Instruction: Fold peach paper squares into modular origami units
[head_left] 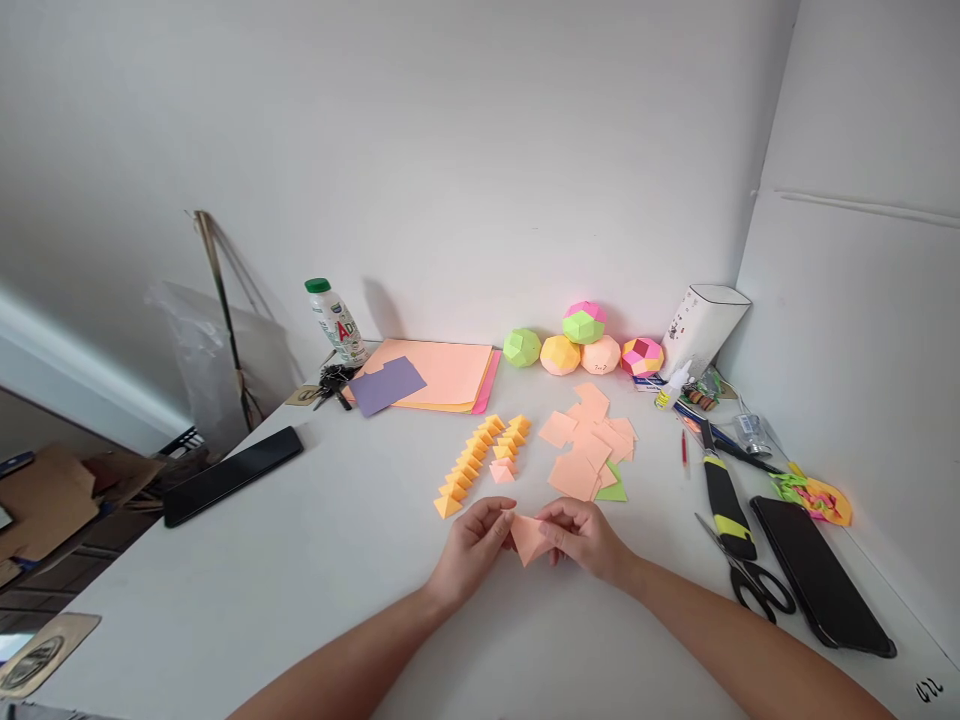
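Observation:
Near the front middle of the table, I hold a peach piece of folded paper (pixel 528 541) between both hands, one point facing me. My left hand (pixel 480 545) pinches its left corner, while my right hand (pixel 585 538) grips its right side with thumb and fingers. Just beyond lie two rows of folded orange paper units (pixel 466 468), with a few peach units (pixel 503 470) at the near end of the shorter row. To their right is a loose spread of peach paper pieces (pixel 581 465), with a green piece (pixel 613 486) partly under them.
Several paper balls (pixel 561 355) stand by the wall. Paper sheets (pixel 450 370), a purple piece (pixel 388 386) and a bottle (pixel 337 322) are back left. Scissors (pixel 750 580), a cutter (pixel 726 500) and a phone (pixel 821 575) lie right. A dark flat object (pixel 232 476) lies left.

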